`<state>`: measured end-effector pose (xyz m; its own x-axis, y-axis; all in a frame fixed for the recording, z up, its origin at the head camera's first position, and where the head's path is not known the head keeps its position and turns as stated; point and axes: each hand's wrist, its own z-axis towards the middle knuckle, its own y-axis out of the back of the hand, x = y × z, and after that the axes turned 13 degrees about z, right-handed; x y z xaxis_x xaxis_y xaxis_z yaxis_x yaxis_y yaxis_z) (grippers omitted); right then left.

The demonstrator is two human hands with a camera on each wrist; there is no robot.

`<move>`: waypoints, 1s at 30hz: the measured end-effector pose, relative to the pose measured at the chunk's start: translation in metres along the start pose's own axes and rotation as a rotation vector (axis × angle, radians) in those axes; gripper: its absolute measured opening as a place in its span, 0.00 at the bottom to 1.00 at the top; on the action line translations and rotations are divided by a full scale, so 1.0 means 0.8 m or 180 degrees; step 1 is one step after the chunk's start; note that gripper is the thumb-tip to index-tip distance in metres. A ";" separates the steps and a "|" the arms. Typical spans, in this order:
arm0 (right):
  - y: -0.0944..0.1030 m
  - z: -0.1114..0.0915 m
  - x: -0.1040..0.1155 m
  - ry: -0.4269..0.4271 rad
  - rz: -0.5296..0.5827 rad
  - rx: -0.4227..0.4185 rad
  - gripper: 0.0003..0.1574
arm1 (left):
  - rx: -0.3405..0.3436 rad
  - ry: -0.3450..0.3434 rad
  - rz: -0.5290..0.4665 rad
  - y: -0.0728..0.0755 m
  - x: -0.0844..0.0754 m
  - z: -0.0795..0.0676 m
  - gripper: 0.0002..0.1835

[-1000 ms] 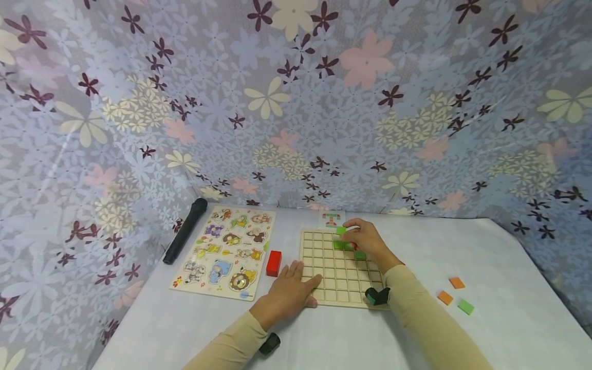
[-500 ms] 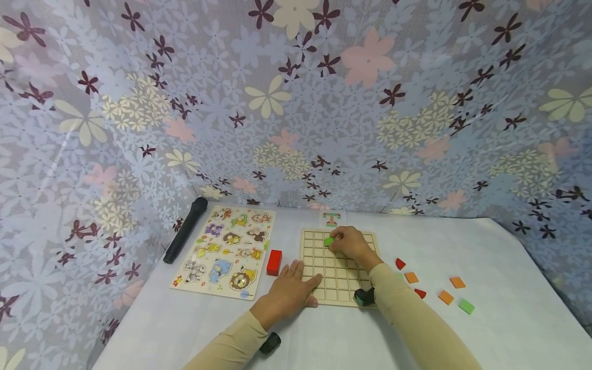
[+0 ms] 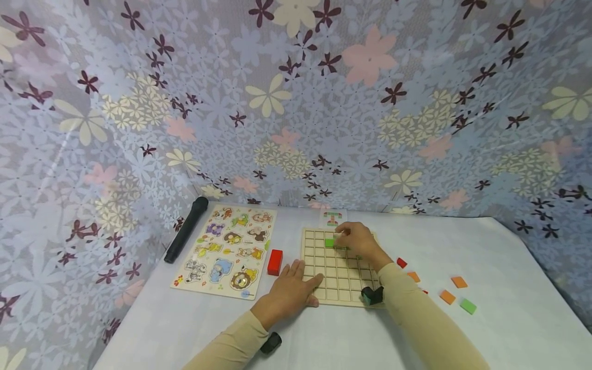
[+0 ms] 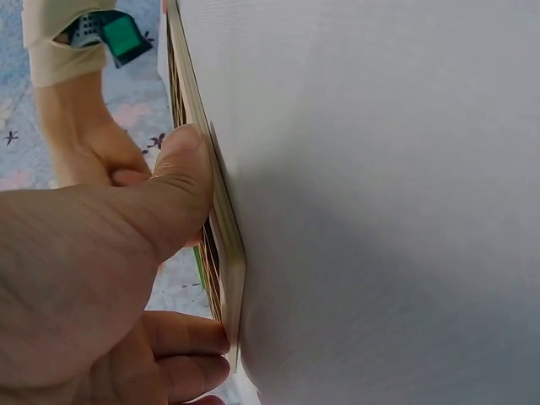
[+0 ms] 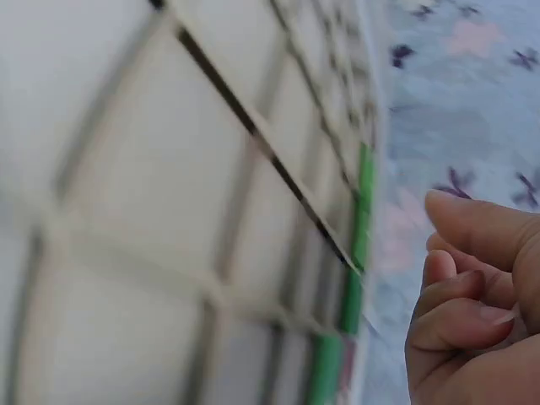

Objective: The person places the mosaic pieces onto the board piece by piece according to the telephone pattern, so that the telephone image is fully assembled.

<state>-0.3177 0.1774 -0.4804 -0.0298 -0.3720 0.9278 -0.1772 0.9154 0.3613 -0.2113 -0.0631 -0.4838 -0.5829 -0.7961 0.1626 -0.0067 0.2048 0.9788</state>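
Observation:
In the head view my left hand (image 3: 288, 293) lies with spread fingers at the left edge of a wooden grid board (image 3: 331, 288). Its thumb rests on the frame; the left wrist view shows thumb and fingertips touching the board's rim (image 4: 221, 236). Over the far part of the board is my right hand (image 3: 358, 241), just right of a green square tile (image 3: 329, 242) lying in the grid. From the right wrist, the thumb and fingers of the right hand (image 5: 477, 308) are bent and apart, with no piece visible between them. Green tiles (image 5: 363, 202) sit in the board beside it.
A pattern card (image 3: 333, 218) lies behind the board. Left are a red block (image 3: 275, 262), an animal puzzle board (image 3: 222, 252) and a black cylinder (image 3: 186, 231). On the right lie orange tiles (image 3: 447, 297), a green tile (image 3: 468, 306) and red pieces (image 3: 402, 263).
My right hand carried a green tile leftward and down onto the grid, let it go, and has drawn back slightly to the right. The left hand stays in place.

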 end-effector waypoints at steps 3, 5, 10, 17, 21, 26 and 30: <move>0.030 -0.009 0.001 0.0095 0.0252 -0.0072 0.26 | -0.0008 -0.0005 -0.0005 0.000 0.000 0.001 0.36; 0.053 -0.019 0.002 0.0090 0.0405 -0.0127 0.27 | -0.0010 -0.0007 0.0002 0.001 -0.001 0.001 0.36; 0.106 -0.053 0.001 -0.0008 0.0527 -0.0294 0.29 | -0.0010 -0.0014 0.0002 0.003 -0.001 0.000 0.36; 0.147 -0.090 -0.026 -0.0243 0.0587 -0.0458 0.34 | 0.0045 0.0004 -0.0096 0.001 -0.002 -0.001 0.36; 0.153 -0.098 -0.048 -0.0481 0.0544 -0.0490 0.36 | 0.0026 0.0005 -0.0059 0.000 -0.001 -0.001 0.36; 0.151 -0.104 -0.070 -0.0675 0.0319 -0.0398 0.36 | 0.0019 0.0000 -0.0070 0.000 -0.002 -0.001 0.36; 0.148 -0.104 -0.084 -0.0677 0.0211 -0.0321 0.36 | 0.0016 -0.0004 -0.0084 0.000 -0.002 -0.002 0.36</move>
<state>-0.2545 0.3238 -0.4923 -0.2465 -0.3247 0.9131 -0.0692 0.9457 0.3176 -0.2094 -0.0628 -0.4839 -0.5836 -0.8005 0.1365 -0.0263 0.1866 0.9821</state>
